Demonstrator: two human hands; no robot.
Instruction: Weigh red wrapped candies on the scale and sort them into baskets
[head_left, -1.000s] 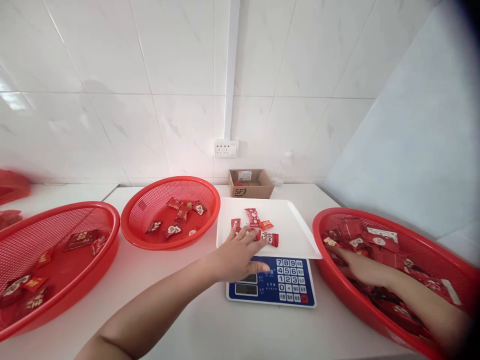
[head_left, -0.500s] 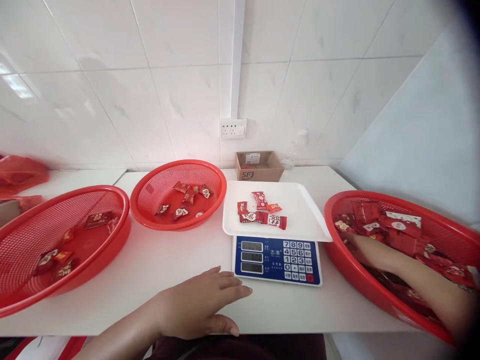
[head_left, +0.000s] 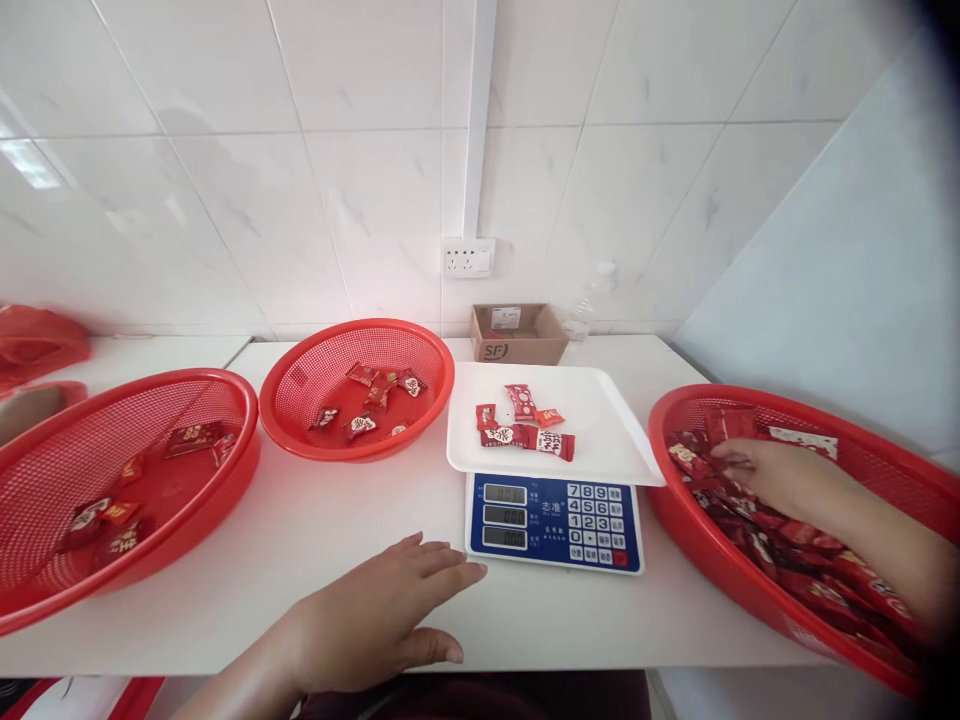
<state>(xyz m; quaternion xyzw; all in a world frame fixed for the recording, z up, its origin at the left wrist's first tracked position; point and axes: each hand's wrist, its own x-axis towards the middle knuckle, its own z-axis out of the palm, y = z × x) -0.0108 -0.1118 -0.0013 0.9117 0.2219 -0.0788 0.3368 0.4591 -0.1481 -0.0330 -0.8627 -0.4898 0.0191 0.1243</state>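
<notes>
My left hand (head_left: 390,612) lies palm down at the front of the white table, its fingers stretched out just left of the digital scale (head_left: 555,522). Inside the right red basket (head_left: 675,520), my right hand (head_left: 757,468) is over a heap of red-wrapped candies (head_left: 802,545). Its fingers are bent and pressed together at the candies; what they grip is hidden. On the scale's white tray (head_left: 592,400) are several candies in red wrappers (head_left: 551,443), and the display is lit with faint digits.
A middle red basket (head_left: 356,450) and a left red basket (head_left: 225,520) each hold several candies. Behind the scale stand a cardboard box (head_left: 525,348) and a clear plastic bottle (head_left: 592,300), near the tiled wall. A red plastic bag (head_left: 41,345) lies at far left.
My right hand has risen from deeper among the candies, and more of it shows. My left hand has shifted slightly left and stays spread on the table.
</notes>
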